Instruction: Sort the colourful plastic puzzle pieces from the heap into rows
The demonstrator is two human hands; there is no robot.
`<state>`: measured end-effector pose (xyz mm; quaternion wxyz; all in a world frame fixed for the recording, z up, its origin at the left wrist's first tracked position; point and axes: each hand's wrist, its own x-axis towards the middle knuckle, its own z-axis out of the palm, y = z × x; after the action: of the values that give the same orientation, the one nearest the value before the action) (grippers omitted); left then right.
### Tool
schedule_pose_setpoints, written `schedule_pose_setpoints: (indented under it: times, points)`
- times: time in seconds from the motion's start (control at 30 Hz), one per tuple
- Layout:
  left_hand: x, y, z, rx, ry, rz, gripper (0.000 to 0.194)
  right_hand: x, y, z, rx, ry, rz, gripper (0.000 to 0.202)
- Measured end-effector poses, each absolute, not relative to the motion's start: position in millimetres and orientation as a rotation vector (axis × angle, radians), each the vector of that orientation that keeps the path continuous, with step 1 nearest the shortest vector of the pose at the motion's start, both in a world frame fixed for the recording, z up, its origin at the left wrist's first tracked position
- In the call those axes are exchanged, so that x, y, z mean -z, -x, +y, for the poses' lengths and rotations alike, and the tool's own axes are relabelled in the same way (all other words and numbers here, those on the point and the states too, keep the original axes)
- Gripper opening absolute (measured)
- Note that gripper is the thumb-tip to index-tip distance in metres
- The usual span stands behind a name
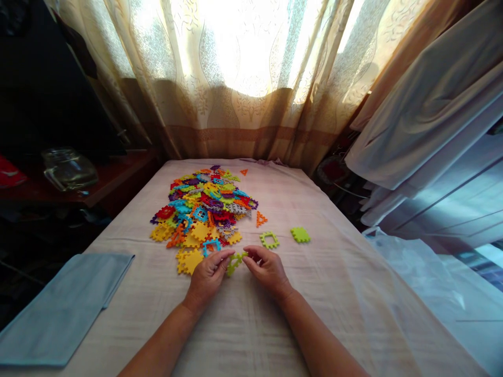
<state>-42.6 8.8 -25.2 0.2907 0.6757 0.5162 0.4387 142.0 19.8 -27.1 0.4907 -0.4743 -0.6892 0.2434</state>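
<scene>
Seen from above and behind the arms, a person's two bare forearms reach forward over a bed (353,293) covered with a pale cloth. The left hand (207,276) and the right hand (267,268) meet near the middle of the view, knuckles up, fingers curled inward toward each other. Between their fingertips sits a lime-green toothed plastic piece (234,262), pinched from the left side by the left hand and from the right side by the right hand; it looks like more than one green tile joined, though the joint is too small to make out. The piece is just above the cloth, in the narrow gap between the two hands. Directly beyond the left hand lies a broad pile of colourful interlocking tiles (204,209) in yellow, orange, red, blue, purple and green, its nearest yellow tiles just beside the left fingers. Beyond the right hand, apart from the pile, lie a green open-frame square tile (269,240) and, further right, a solid green square tile (301,234). A small orange triangle tile (261,219) lies between the pile and these. At the near left edge of the bed lies a folded light-blue cloth (63,309). Sunlit patterned curtains (243,78) hang behind the bed.
</scene>
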Motion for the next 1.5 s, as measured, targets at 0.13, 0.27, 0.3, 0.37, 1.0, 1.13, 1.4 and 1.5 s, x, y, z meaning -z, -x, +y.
schedule_pose_setpoints:
  times: [0.13, 0.27, 0.3, 0.37, 1.0, 1.13, 1.4, 1.5]
  points:
    - [22, 40, 7, -1.144, -1.752, 1.416, 0.031, 26, -142, 20, -0.675, 1.154, -1.648, 0.016]
    - [21, 41, 7, -1.17, -1.768, 1.449, 0.037, 22, -155, 30, -0.841, 1.181, -1.437, 0.023]
    - [22, 41, 7, -1.176, -1.815, 1.465, 0.037, 21, -161, 34, -0.858, 1.192, -1.346, 0.026]
    - [22, 38, 7, -1.165, -1.982, 1.473, 0.035, 18, -176, 41, -0.847, 1.227, -1.156, 0.034]
    - [26, -26, 31, -0.511, -2.772, 1.376, 0.053, 37, -246, 58, -0.369, 1.756, -1.062, 0.032]
    - [20, -37, 31, -0.517, -2.77, 1.384, 0.053, 34, -247, 57, -0.329, 1.793, -1.072, 0.034]
    - [14, -52, 39, -0.451, -2.795, 1.3, 0.047, 37, -255, 57, -0.304, 1.813, -1.061, 0.033]
    - [13, -32, 45, -0.434, -2.83, 1.226, 0.045, 37, -254, 56, -0.331, 1.849, -1.114, 0.03]
